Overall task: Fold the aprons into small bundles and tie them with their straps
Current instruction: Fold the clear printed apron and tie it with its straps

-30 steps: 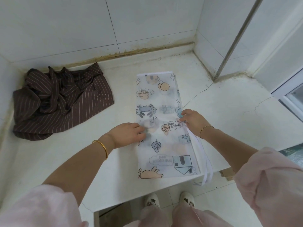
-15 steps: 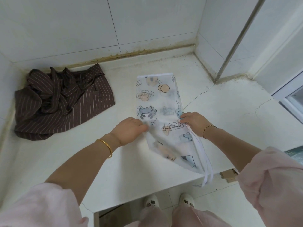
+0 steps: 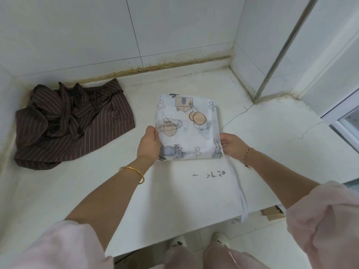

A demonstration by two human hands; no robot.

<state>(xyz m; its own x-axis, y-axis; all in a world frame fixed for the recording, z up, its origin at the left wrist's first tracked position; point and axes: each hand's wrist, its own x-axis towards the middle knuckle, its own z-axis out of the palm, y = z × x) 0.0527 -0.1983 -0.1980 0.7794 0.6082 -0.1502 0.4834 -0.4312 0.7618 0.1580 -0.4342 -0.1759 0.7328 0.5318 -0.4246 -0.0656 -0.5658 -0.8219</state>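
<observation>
Here we see a pale tiled wall [image 3: 77,35] meeting a white stone surface [image 3: 97,200], which is cracked toward its far right part. On the left of the surface, close to the wall, a brown apron with thin pale stripes [image 3: 77,129] lies crumpled in a loose heap, well apart from both hands.

Near the middle lies a white, half-transparent apron printed with cartoon figures [image 3: 192,129]. It is folded into a roughly square packet, and its near edge lies between the two hands. The left hand [image 3: 148,144] grips the packet's left edge, with the thumb on top of the cloth and the fingers curled toward its underside. The right hand [image 3: 232,146] pinches the near right corner, its fingers closed on the cloth where the straps begin.

The thin white straps [image 3: 236,183] run from that corner toward us across the surface and hang over its front edge.

We also see a gold bangle [image 3: 134,174] on the left wrist and a slim beaded bracelet [image 3: 246,157] on the right. A few dark handwritten marks [image 3: 209,173] sit on the surface just in front of the packet.
</observation>
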